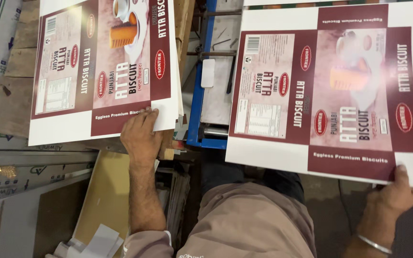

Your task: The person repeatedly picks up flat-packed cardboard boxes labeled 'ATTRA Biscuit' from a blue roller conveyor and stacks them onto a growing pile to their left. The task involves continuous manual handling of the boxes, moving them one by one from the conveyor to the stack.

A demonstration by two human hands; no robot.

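- Left hand [139,136] first: fingers lie flat and close together on the near edge of the top printed sheet of the left stack [99,62], thumb tucked along the edge. It's pressing down, not closed around anything, as far as I can see.
- Right hand [390,198]: fingers pinched on the near right corner of the loose printed sheet [326,91], thumb on top, the rest hidden under the card. There's a thin metal bangle [374,243] on that wrist.
- That loose sheet is a maroon and white unfolded carton blank with a biscuit picture, and it sits over the right half of the scene, partly covering the blue machine frame [197,95] and its grey metal plate [216,91].
- The left stack is the same print and rests on a wooden pallet [17,71] at the far left.
- Nearer on the left: brown boards [103,196] and white paper scraps [99,239] on the floor. The person's beige trousers [249,224] fill the near middle.
- My take on doing this bit well: a one-corner grip lets a big sheet sag and twist, so keep it level, keep the left palm flat so the stack doesn't slide, and line the edges up before letting go.
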